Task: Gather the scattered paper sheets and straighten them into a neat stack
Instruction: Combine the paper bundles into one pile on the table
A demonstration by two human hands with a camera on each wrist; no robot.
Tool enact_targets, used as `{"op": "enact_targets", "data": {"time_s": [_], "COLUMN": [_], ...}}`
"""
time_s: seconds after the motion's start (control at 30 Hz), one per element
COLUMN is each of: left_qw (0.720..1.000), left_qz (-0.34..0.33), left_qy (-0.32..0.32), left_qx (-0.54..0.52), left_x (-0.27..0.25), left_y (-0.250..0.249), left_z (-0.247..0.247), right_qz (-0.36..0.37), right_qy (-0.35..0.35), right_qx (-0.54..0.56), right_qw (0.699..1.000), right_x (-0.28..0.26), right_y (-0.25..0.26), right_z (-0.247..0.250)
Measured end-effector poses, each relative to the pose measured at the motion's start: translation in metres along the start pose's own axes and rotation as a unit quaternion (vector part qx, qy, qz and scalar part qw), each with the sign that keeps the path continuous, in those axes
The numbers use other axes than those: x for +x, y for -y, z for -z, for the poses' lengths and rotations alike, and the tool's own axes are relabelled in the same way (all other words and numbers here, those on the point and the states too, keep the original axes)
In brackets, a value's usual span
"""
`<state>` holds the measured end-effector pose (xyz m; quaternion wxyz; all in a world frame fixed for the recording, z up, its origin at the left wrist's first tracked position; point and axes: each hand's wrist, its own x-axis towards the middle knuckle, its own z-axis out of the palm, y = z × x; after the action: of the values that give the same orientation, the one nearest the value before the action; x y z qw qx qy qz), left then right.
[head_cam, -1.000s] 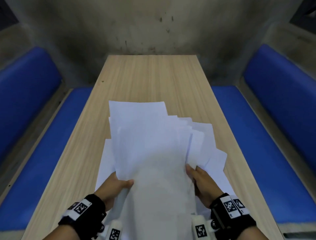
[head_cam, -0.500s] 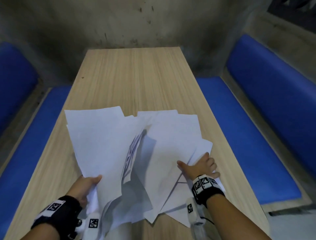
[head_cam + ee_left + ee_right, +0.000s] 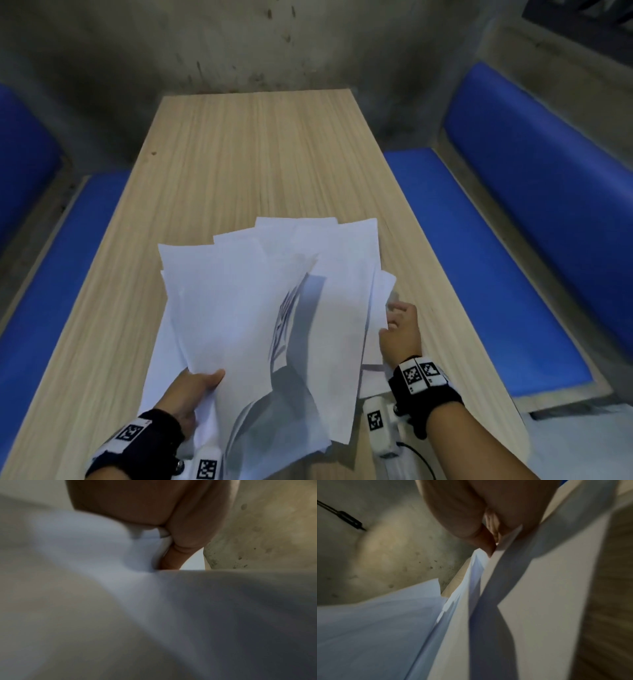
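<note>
Half done, I'd say: paper sheets (image 3: 260, 308) bunched near table's (image 3: 239, 154) near edge, still fanned. My left hand (image 3: 191, 390) pinching one bundle, right hand (image 3: 400, 329) pinching right-side sheets. Squaring edges left.

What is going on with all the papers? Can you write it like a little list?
papers: white sheets fanned out unevenly, not yet a neat stack
table: long wooden top under the papers
left hand: grips the near edge of the raised sheets
right hand: holds the right edges of the sheets
benches: blue seats on both sides
</note>
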<state>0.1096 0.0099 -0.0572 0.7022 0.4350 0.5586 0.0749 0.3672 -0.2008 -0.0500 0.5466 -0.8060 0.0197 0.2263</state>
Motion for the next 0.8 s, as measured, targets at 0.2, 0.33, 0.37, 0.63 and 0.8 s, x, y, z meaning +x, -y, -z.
{"op": "enact_targets", "data": {"time_s": [0.2, 0.33, 0.37, 0.63, 0.8], "left_qw": [1.000, 1.000, 1.000, 0.994, 0.997], "left_qz": [0.007, 0.008, 0.003, 0.028, 0.024], "left_qy": [0.010, 0.027, 0.014, -0.084, -0.071], "left_qx": [0.013, 0.012, 0.007, -0.069, -0.025], "left_x": [-0.008, -0.017, -0.019, -0.007, -0.018], "left_y": [0.003, -0.002, -0.004, -0.008, -0.011], "left_z": [-0.005, -0.011, -0.010, 0.043, 0.037], "right_qz": [-0.122, -0.074, -0.052, -0.001, 0.057], "right_qy": [0.080, 0.116, 0.121, 0.127, 0.106], "right_qx": [0.044, -0.065, -0.126, -0.161, -0.166], "right_qw": [0.988, 0.988, 0.983, 0.979, 0.979], "right_x": [0.007, 0.014, 0.015, 0.029, 0.034], "right_y": [-0.010, 0.001, 0.006, 0.027, 0.033], "right_z": [-0.005, -0.012, -0.009, 0.026, 0.021]}}
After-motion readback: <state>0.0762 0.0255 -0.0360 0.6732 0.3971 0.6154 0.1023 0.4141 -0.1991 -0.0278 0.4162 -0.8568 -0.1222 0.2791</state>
